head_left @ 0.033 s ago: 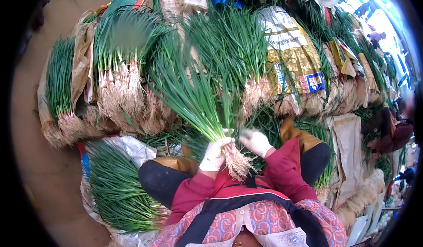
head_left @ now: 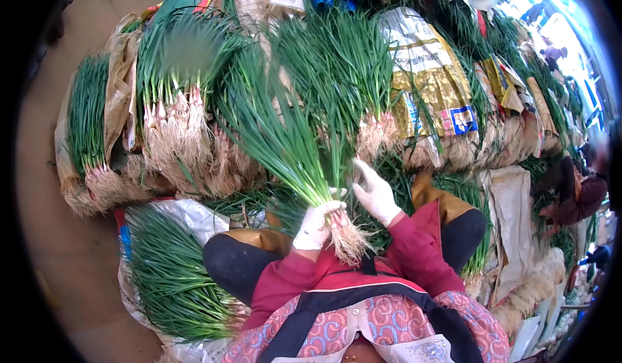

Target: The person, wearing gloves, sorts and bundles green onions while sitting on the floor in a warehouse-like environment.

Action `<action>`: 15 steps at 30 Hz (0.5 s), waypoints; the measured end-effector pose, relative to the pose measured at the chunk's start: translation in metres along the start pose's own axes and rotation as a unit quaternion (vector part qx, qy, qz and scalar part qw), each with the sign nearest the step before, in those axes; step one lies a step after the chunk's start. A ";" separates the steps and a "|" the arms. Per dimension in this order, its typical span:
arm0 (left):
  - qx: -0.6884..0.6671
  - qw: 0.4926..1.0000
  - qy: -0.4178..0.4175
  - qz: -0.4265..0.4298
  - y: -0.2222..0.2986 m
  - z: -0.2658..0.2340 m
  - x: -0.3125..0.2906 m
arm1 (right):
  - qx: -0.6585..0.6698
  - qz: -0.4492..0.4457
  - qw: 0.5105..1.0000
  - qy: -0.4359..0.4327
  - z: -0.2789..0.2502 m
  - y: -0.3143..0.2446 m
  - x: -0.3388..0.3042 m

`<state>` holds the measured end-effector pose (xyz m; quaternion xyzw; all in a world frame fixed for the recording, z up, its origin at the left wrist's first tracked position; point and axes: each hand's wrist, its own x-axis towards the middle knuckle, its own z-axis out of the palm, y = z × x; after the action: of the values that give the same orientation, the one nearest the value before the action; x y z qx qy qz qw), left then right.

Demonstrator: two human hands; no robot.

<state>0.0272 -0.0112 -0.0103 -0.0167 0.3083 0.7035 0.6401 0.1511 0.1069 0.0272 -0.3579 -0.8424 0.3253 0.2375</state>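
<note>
While the left grip point(head_left: 315, 226) holds greens point(head_left: 295, 157), a sack point(head_left: 431, 81) covers bundles point(head_left: 461, 152) nearby.

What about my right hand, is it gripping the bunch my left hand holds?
No, the right hand is open beside the bunch, which the left hand grips near its roots.

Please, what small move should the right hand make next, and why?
Perhaps the right hand should move gently toward the green-leaved bunch to steady it: this hand looks open and free beside it, while only the left hand grips the bunch, near its pale roots.
</note>
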 end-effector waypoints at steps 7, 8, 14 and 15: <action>0.019 0.999 -0.038 0.008 0.008 0.003 -0.005 | 0.308 0.119 0.936 -0.122 0.051 0.023 0.009; 0.012 0.999 -0.040 0.010 0.006 0.003 -0.004 | 0.417 0.122 0.894 -0.111 0.069 0.045 0.002; -0.078 0.990 -0.113 0.021 0.016 0.025 -0.009 | -0.189 -0.012 0.943 -0.273 0.085 0.134 -0.027; -0.083 0.990 -0.112 0.036 0.027 0.019 -0.018 | -0.193 0.050 0.899 -0.390 0.087 0.115 -0.024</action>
<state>0.0125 -0.0181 0.0235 0.0197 0.1757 0.7466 0.6413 0.1632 0.1169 -0.1182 -0.2829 -0.8945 0.2819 -0.2008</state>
